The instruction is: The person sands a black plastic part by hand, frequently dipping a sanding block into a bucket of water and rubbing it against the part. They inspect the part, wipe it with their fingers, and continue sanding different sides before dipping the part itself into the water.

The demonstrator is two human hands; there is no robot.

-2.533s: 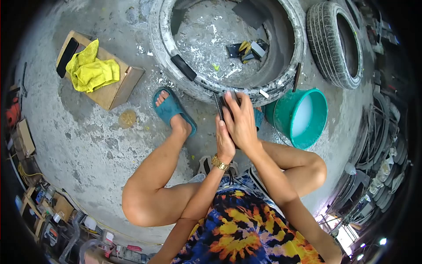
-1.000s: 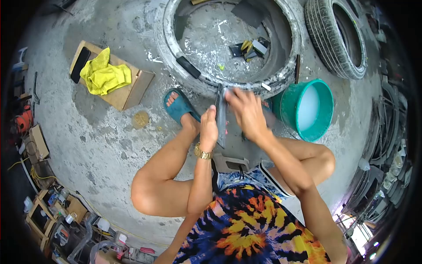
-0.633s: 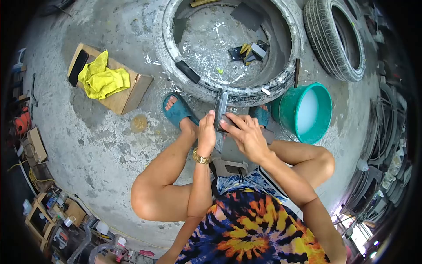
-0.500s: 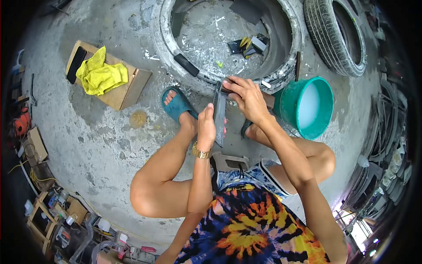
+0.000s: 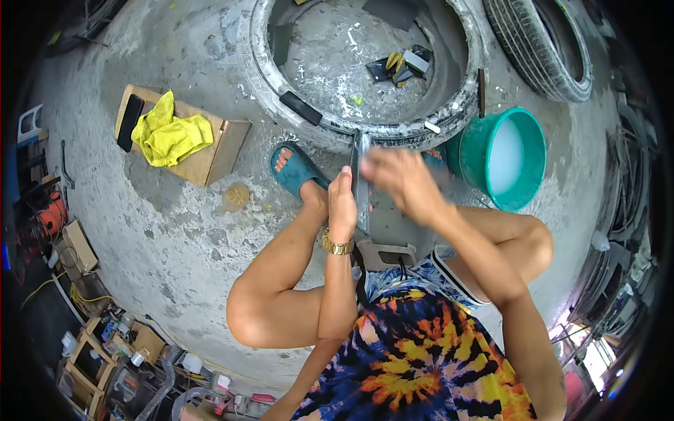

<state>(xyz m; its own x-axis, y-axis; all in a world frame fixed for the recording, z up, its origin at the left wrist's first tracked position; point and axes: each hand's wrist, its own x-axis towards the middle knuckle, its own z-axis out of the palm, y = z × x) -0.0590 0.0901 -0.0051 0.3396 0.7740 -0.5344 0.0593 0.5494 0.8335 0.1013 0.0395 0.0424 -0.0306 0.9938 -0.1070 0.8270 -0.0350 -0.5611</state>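
A dark, narrow, flat panel (image 5: 361, 186) with a wet-looking grey face stands on edge between my knees, its far end at the tyre's near edge. My left hand (image 5: 342, 210) is closed on its left side, thumb along the upper edge. Just right of the panel is my right hand (image 5: 404, 179), smeared by motion; whatever its fingers hold cannot be made out. In front lies a big tyre (image 5: 258, 77) streaked with white. On its near rim rest a black bar (image 5: 300, 107) and a small white piece (image 5: 432, 127).
A green bucket (image 5: 474, 158) of cloudy liquid stands at the right, beside a dark stick (image 5: 481, 91). Another tyre (image 5: 523, 49) lies beyond. To the left, a wooden box (image 5: 228, 151) carries a yellow cloth (image 5: 172, 140) and a black phone-like slab (image 5: 130, 123).
My right hand has come off the panel's far end, moving nearer to me and now blurred. My left hand keeps its hold. The whole view has shifted slightly.
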